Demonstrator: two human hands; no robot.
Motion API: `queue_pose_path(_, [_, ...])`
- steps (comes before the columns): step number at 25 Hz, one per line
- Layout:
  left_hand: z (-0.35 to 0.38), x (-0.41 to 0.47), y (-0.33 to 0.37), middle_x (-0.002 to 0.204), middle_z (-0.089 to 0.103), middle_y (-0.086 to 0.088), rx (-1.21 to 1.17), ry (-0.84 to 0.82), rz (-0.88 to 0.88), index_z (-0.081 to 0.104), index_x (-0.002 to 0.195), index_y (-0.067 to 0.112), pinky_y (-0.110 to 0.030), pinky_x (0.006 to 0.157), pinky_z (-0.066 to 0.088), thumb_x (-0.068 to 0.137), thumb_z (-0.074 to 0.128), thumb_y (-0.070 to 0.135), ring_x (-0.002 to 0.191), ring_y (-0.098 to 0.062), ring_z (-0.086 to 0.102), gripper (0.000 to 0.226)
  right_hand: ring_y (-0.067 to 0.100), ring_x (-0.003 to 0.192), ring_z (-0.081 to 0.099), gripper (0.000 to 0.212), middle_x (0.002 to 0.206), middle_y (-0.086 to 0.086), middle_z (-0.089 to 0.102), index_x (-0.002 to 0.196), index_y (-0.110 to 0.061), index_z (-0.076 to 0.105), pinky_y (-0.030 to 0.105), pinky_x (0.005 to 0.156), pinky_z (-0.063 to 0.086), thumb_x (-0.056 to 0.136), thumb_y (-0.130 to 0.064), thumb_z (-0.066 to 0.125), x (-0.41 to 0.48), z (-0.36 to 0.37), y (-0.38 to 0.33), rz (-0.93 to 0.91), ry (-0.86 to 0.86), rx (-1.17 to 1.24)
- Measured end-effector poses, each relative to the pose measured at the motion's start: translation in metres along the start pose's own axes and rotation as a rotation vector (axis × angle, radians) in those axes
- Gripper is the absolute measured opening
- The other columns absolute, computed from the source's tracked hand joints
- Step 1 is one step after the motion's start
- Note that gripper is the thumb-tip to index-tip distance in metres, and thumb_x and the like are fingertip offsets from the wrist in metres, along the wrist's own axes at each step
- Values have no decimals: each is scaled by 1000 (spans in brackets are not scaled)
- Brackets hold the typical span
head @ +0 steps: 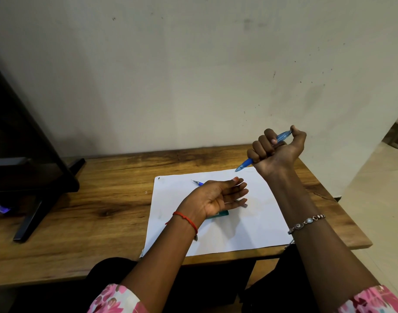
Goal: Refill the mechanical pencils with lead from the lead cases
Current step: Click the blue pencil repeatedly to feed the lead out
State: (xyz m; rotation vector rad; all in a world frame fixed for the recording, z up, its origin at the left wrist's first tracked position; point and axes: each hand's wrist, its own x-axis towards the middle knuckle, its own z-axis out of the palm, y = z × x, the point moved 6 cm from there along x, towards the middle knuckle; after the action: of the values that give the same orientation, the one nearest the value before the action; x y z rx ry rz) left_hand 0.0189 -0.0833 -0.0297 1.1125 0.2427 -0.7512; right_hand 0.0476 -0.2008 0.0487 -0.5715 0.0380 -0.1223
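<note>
Gripping a blue mechanical pencil (282, 136) in a fist, thumb on its top end, the right hand (277, 152) aims the tip down-left twd the left hand (216, 196), palm up w/ fingers loosely spread, over the green lead case (220, 213) & 2nd pencil (198, 183) on paper (249, 222).

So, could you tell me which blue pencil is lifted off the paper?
The pencil gripped in the right hand, tip angled down. The other pencil lies on the paper, mostly hidden behind the open left hand.

Prob. home rm: wood desk (116, 195), scuffed wall (193, 75).
</note>
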Motion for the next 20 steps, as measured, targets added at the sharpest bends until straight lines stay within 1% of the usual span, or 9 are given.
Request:
queue_pose_path(3, [0, 0, 1, 65, 71, -7, 2, -5, 4, 64, 84, 2, -33, 61, 58, 91, 53, 9, 58, -16, 70, 15, 8, 31, 15, 60, 34, -6, 20, 42, -15, 32, 16, 42, 13, 86, -56, 22, -1, 1, -2, -19, 22, -63])
queue_pose_path(6, [-1, 0, 1, 66, 71, -7, 3, -7, 5, 63, 85, 2, -33, 61, 58, 91, 53, 9, 58, -16, 70, 14, 8, 32, 15, 60, 35, -6, 20, 44, -15, 32, 16, 41, 14, 86, -57, 24, -1, 1, -2, -16, 26, -74])
queue_pose_path(9, [0, 1, 1, 66, 71, -8, 0, -12, 6, 63, 87, 1, -34, 60, 58, 91, 54, 9, 58, -17, 70, 13, 8, 32, 14, 57, 36, -6, 19, 45, -15, 31, 15, 42, 15, 86, -54, 24, -2, 2, -4, -19, 37, -128])
queue_pose_path(16, [0, 3, 1, 67, 71, -9, -15, -7, 0, 64, 88, 0, -33, 56, 59, 91, 53, 9, 58, -17, 70, 14, 8, 35, 14, 60, 36, -5, 20, 45, -14, 30, 16, 43, 15, 89, -55, 23, -4, 6, -4, -15, 17, -302])
queue_pose_path(18, [0, 3, -1, 67, 72, -9, -12, -4, -11, 63, 87, 0, -32, 57, 59, 92, 51, 8, 59, -17, 70, 16, 9, 35, 15, 61, 37, -5, 20, 45, -13, 31, 16, 43, 16, 89, -55, 24, -4, 8, -4, -16, 17, -353])
queue_pose_path(20, [0, 3, -2, 70, 72, -10, -4, 9, -28, 63, 86, -1, -33, 63, 58, 94, 48, 7, 66, -19, 70, 19, 9, 34, 15, 62, 36, -5, 20, 44, -13, 32, 14, 43, 17, 90, -53, 25, -3, 10, -3, -13, 21, -433])
